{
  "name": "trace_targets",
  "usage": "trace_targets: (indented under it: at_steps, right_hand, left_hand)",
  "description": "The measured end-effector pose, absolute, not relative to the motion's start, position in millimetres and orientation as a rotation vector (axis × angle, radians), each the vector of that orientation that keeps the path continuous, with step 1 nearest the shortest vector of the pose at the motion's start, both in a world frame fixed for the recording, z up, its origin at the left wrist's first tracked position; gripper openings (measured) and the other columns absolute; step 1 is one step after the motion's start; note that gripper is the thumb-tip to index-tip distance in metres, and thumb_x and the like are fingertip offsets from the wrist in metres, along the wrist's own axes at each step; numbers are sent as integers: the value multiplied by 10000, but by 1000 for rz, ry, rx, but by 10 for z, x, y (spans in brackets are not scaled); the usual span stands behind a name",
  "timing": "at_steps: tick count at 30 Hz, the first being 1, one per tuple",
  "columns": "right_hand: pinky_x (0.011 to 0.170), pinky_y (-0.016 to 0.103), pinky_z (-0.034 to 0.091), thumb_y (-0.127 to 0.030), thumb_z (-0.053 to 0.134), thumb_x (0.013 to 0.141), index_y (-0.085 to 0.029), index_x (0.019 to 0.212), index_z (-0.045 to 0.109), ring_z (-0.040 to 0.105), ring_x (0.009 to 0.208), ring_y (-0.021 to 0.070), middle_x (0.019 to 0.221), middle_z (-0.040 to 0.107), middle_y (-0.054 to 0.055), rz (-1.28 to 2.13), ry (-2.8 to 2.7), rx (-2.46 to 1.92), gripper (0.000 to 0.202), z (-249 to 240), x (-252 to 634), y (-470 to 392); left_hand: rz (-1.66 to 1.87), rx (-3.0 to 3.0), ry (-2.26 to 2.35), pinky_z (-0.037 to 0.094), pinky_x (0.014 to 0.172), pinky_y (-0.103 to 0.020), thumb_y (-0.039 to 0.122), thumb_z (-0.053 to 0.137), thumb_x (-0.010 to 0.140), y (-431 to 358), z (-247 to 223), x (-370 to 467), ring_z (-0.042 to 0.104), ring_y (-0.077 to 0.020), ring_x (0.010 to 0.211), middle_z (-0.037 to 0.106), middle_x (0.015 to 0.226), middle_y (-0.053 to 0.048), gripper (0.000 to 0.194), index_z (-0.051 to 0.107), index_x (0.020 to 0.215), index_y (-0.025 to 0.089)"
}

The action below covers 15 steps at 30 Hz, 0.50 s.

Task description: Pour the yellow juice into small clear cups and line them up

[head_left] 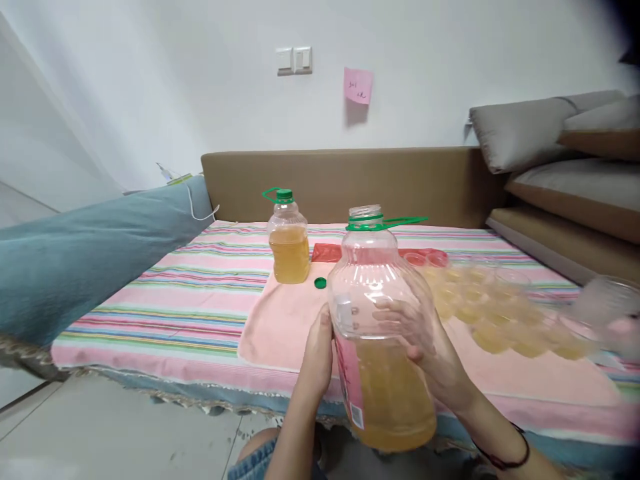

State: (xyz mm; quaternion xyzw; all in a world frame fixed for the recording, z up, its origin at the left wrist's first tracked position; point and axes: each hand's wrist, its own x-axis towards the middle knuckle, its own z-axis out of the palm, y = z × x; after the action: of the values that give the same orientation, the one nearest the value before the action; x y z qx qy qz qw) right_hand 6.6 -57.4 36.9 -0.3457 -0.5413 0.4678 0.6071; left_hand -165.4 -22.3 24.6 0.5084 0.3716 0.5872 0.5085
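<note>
A large clear bottle with yellow liquid in its lower half is held up between both hands; its mouth is uncapped and a green handle sticks out to the right. My left hand presses on its left side. My right hand is around its right and far side, with fingers showing through the plastic. A second bottle, capped in green and partly filled, stands further back on the left. Between the two lies a green cap. Many clear cups of yellow liquid stand to the right.
A pink cloth lies on the striped bed cover. Stacked clear cups are at the right edge. A red wrapper lies behind the held bottle. Cushions pile up at the back right, and a blue-covered armrest borders the left.
</note>
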Motion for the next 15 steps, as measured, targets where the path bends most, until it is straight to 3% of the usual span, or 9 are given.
trace_targets:
  at_steps: [5, 11, 15]
  right_hand:
    - [997, 534, 433, -603, 685, 715, -394, 1476, 158, 581, 1164, 310, 1273, 592, 72, 1222, -1137, -822, 948, 406, 563, -1038]
    - [1131, 487, 271, -637, 617, 741, -391, 1458, 269, 396, 1355, 287, 1424, 513, 31, 1175, -1115, -1018, 834, 404, 1094, -1516]
    - [1127, 454, 297, -676, 476, 793, -361, 1481, 231, 304, 1405, 273, 1489, 436, 37, 1072, -1160, -1220, 796, 355, 1400, -1767]
  left_hand:
    - [964, 1434, 552, 488, 754, -307, 717, 569, 689, -366, 311, -1453, 626, -215, 854, 689, 975, -93, 708, 639, 1122, 162]
    - [648, 1282, 197, 475, 838, -342, 483, 781, 633, -447, 198, -1005, 649, -227, 906, 671, 1080, -107, 671, 589, 1202, 184]
    - [504, 1227, 111, 446, 884, -344, 420, 839, 563, -519, 91, -699, 621, -237, 995, 668, 1062, -93, 710, 594, 1187, 186]
